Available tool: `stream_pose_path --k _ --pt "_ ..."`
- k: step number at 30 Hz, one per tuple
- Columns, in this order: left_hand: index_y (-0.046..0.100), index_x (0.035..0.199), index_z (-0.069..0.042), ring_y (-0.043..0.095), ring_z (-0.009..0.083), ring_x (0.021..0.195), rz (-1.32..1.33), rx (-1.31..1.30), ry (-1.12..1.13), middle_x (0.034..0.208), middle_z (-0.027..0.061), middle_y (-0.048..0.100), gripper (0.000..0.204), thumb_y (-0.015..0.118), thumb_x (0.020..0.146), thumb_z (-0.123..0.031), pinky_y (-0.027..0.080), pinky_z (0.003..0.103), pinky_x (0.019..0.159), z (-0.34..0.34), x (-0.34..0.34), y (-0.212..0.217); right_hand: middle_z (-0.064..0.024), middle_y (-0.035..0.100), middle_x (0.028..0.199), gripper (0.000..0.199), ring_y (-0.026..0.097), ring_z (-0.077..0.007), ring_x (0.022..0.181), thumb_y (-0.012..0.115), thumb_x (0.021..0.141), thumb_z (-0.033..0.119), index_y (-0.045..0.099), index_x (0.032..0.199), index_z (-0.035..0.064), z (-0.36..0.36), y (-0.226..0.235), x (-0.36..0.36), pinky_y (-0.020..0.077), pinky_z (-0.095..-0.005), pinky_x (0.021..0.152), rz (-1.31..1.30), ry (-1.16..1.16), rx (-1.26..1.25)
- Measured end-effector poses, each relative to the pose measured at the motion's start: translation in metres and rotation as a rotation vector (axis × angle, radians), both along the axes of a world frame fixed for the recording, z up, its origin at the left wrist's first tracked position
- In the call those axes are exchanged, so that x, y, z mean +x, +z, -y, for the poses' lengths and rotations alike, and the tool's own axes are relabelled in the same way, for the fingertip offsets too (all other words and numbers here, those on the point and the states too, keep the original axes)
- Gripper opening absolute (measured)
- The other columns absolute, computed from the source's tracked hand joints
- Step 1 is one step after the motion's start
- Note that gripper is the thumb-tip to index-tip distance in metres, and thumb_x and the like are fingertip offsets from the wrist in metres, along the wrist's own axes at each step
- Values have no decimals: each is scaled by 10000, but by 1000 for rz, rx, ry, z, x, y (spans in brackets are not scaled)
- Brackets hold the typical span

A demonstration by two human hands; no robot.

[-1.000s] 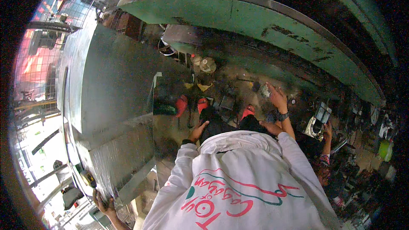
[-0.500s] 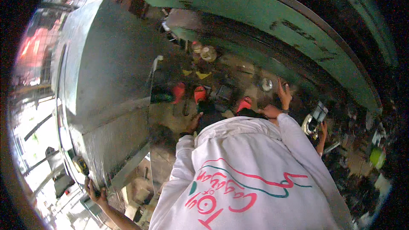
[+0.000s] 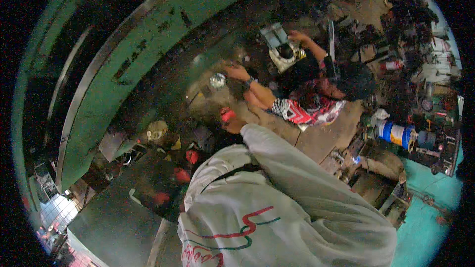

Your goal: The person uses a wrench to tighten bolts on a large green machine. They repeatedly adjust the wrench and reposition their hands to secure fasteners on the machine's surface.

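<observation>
My right hand (image 3: 234,125) is low in front of me at the end of a long white sleeve (image 3: 292,153). It lies against or just over a red object (image 3: 227,114), whose kind I cannot make out. Its fingers are dark and blurred. My left hand is hidden behind my body and shirt. Just beyond my right hand, a shiny round metal piece (image 3: 217,80) lies on the brown floor, near a co-worker's outstretched hand (image 3: 238,72). More red shapes (image 3: 192,156) show beside my shirt in the shadow.
A large green curved metal beam (image 3: 148,49) spans the upper left. A dark flat sheet (image 3: 114,227) lies lower left. The co-worker in a red patterned top (image 3: 314,109) crouches to the right, beside a pale power tool (image 3: 283,57). A blue-and-yellow container (image 3: 396,134) and cluttered parts fill the right.
My view has swung to the right, so the beam now sits at left and the co-worker shows more fully. My left hand and another person's hand by the sheet have left view.
</observation>
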State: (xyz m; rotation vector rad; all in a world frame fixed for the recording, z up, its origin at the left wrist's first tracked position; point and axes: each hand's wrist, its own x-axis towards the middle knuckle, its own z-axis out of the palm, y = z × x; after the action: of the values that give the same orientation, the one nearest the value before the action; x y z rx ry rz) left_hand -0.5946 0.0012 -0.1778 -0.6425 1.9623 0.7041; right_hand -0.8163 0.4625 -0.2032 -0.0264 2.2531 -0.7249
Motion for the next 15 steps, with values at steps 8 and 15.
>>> stream_pose_path --k 8,15 --pt "535 1390 -203 583 373 1128 40 17 -81 1339 221 540 431 509 969 -116 478 414 988 8 -2 -46 -163 552 1319 454 497 -337 1226 498 923 370 524 1302 121 -108 -32 43 441 -457 1023 255 -88 170" --pt "534 1392 -206 585 371 1125 -203 236 -215 1341 221 539 432 500 972 -109 480 411 986 19 -1 -90 -127 483 1399 501 423 -278 1295 525 926 215 398 1399 108 -120 -60 6 432 -431 1047 306 -86 245"
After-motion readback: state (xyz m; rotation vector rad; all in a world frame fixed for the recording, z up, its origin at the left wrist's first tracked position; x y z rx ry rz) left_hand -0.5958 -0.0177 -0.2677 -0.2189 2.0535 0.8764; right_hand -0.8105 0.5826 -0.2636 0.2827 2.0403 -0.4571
